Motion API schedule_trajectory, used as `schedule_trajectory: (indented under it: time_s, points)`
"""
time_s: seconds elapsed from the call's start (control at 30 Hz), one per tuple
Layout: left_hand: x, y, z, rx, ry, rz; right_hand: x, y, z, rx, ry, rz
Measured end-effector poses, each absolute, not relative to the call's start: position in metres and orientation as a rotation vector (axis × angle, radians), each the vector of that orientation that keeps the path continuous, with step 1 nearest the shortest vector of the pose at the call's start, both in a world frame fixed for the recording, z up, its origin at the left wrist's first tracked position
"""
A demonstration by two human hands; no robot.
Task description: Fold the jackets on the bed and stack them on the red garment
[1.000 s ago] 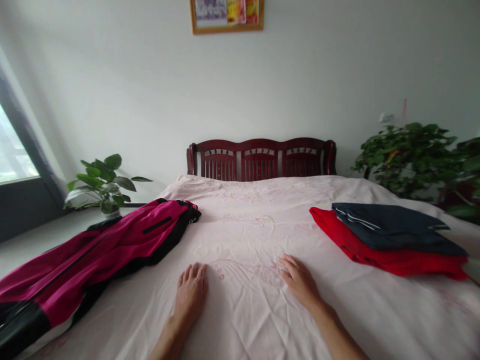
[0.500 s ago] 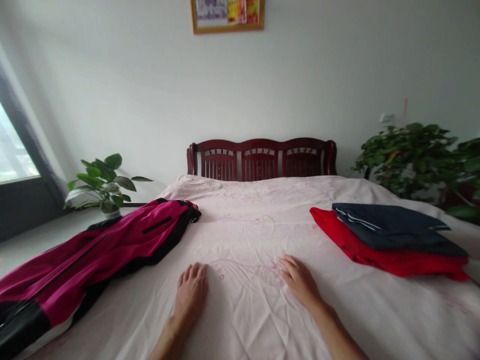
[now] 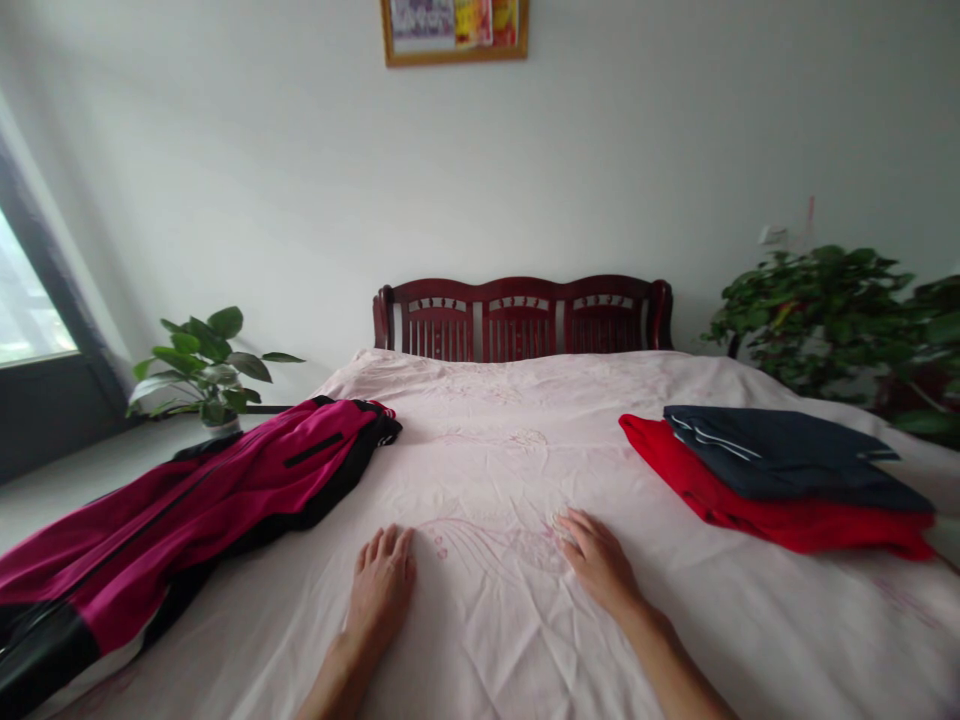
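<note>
My left hand (image 3: 383, 580) lies palm down on a pale pink bedsheet (image 3: 480, 480), its fingers stretched out and holding nothing. To the right, my right hand (image 3: 598, 560) also rests flat on the sheet with extended fingers, over part of a faint flower pattern. Left of my left hand a magenta and black zip-up jacket (image 3: 225, 480) is spread across the bed. Beyond my right hand sits a small pile: a folded dark navy garment (image 3: 780, 450) with white piping on top of a folded red garment (image 3: 810, 530). Neither hand touches the clothes.
A dark red wooden headboard (image 3: 517, 318) stands at the bed's far end. One potted plant (image 3: 214, 365) is by the window at left, and leafy plants (image 3: 817, 310) crowd the right side. A framed picture (image 3: 456, 30) hangs on the wall.
</note>
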State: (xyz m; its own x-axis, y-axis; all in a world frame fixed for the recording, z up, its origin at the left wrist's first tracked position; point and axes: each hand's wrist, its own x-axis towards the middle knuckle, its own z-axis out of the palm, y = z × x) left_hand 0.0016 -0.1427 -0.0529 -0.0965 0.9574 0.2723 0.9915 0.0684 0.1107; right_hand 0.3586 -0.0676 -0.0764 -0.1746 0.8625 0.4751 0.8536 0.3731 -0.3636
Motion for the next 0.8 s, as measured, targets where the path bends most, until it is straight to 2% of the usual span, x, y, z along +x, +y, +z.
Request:
schedule_trajectory:
  time_s: [0.37, 0.5, 0.63, 0.8]
  points:
    - [0.001, -0.143, -0.052, -2.033, -2.225, -0.448, 0.359, -0.067, -0.076, -1.470, -2.044, 0.028]
    - [0.001, -0.146, -0.043, -2.022, -2.369, -0.424, 0.361, -0.065, -0.079, -1.468, -2.056, 0.006]
    - [-0.018, -0.156, -0.022, -1.778, -2.522, -0.381, 0.362, -0.064, -0.081, -1.461, -2.067, -0.005]
    - [-0.088, -0.189, 0.002, -1.354, -2.424, -0.180, 0.363, -0.064, -0.082, -1.438, -2.065, -0.005]
